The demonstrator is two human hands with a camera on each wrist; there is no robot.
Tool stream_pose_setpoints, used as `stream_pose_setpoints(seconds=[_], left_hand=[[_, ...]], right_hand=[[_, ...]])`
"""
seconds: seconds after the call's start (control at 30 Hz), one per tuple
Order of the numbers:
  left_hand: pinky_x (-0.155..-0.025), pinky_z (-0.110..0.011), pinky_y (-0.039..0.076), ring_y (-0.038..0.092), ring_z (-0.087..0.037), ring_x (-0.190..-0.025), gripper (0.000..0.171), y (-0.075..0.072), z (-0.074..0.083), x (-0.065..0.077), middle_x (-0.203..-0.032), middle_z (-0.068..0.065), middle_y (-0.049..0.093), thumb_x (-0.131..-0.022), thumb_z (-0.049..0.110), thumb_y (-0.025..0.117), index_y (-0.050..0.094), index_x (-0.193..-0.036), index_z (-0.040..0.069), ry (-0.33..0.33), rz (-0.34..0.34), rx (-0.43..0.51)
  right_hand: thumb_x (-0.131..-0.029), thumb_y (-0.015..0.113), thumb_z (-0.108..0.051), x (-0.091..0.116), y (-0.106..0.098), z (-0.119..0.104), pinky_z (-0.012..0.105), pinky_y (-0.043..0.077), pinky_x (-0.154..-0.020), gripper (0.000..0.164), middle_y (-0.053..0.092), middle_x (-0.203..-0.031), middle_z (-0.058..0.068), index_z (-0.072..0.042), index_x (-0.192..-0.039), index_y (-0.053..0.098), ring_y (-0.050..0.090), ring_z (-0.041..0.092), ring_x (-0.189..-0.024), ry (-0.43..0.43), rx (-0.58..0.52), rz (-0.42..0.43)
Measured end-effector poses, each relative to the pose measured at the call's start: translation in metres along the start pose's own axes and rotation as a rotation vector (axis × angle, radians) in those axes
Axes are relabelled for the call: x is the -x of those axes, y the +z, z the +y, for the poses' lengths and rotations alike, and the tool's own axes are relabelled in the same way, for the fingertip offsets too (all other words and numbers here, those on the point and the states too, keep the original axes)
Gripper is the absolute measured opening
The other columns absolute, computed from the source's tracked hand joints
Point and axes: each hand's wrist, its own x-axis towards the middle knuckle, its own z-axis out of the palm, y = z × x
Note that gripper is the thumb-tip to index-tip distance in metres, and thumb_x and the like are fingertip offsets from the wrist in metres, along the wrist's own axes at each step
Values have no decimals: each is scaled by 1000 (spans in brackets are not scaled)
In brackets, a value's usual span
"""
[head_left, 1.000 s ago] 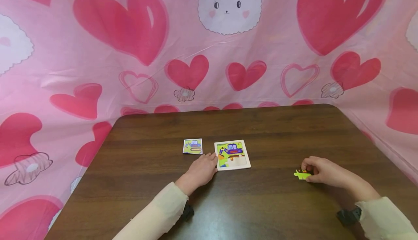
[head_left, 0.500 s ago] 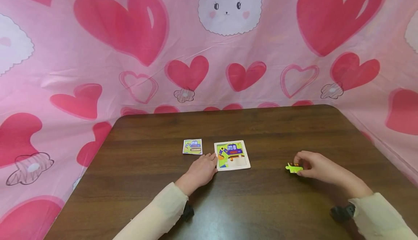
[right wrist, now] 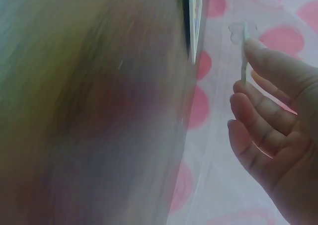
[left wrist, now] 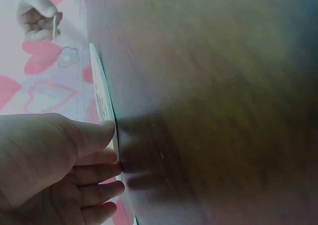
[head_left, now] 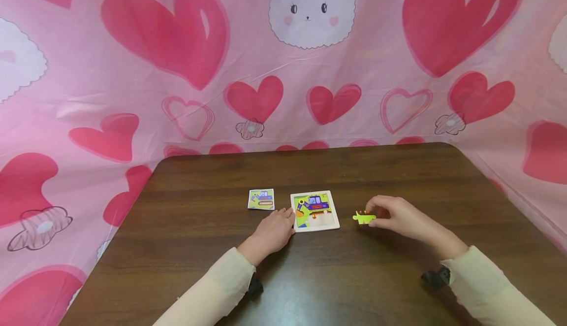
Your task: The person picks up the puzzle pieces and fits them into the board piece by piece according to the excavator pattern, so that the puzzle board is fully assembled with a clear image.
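Observation:
A square puzzle board (head_left: 330, 221) with a pale frame lies on the table. It shows a purple digger on green, with a bare pale gap in its lower right part. My left hand (head_left: 272, 230) rests at the board's left edge, fingers fairly straight and touching the frame; the left wrist view shows the thumb (left wrist: 97, 135) at that edge too. To the right of the board, my right hand (head_left: 396, 215) pinches a yellow-green puzzle piece (head_left: 364, 217) between thumb and fingers. Edge-on in the right wrist view, the thin piece (right wrist: 244, 61) is held above the table's surface.
A small picture card (head_left: 261, 199) of a similar digger lies left of the board. The dark wooden table (head_left: 354, 277) ends at the back against a pink cloth (head_left: 248, 60) with hearts. Dark wrist cameras sit under both sleeves.
My right hand has carried the puzzle piece leftward and slightly farther back, closer to the board. The left hand, the board and the card have stayed in place.

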Motion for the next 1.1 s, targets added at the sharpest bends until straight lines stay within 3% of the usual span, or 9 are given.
stream_pose_setpoints(seconds=[0.23,0.47,0.7,0.83,1.1], left_hand=[[-101,-38,33,45,-28,-121,43,0,0,0,-132,-13,49,-92,23,56,52,-128,0,-1,-1,10],[-101,-37,33,45,-28,-121,42,0,0,0,-132,-13,49,-92,23,56,53,-127,0,-2,2,1],[-101,-38,34,45,-28,-121,43,-1,0,0,-132,-13,49,-92,23,57,53,-127,0,-2,1,0],[-101,-37,34,46,-28,-121,42,-1,1,1,-132,-13,50,-92,23,56,53,-127,0,-1,5,-2],[-100,-37,35,47,-28,-120,42,0,0,1,-131,-13,50,-92,22,57,53,-127,-1,8,16,-9]], right_hand=[[-73,78,-14,-21,14,-13,22,42,-53,24,53,-76,-9,-14,-88,60,48,8,-63,-59,-3,-3],[-74,77,-15,-41,30,-25,22,42,-55,22,52,-77,-8,-16,-87,60,50,15,-66,-86,10,-57],[-76,76,-18,-61,46,-32,20,41,-53,15,55,-84,-7,-17,-86,65,48,8,-64,-168,88,-79],[-76,76,-20,-69,53,-35,20,41,-53,13,56,-85,-7,-17,-84,66,48,8,-64,-162,105,-124],[-77,74,-21,-76,61,-38,29,48,-71,16,63,-93,-6,-16,-92,74,56,9,-80,-148,146,-230]])
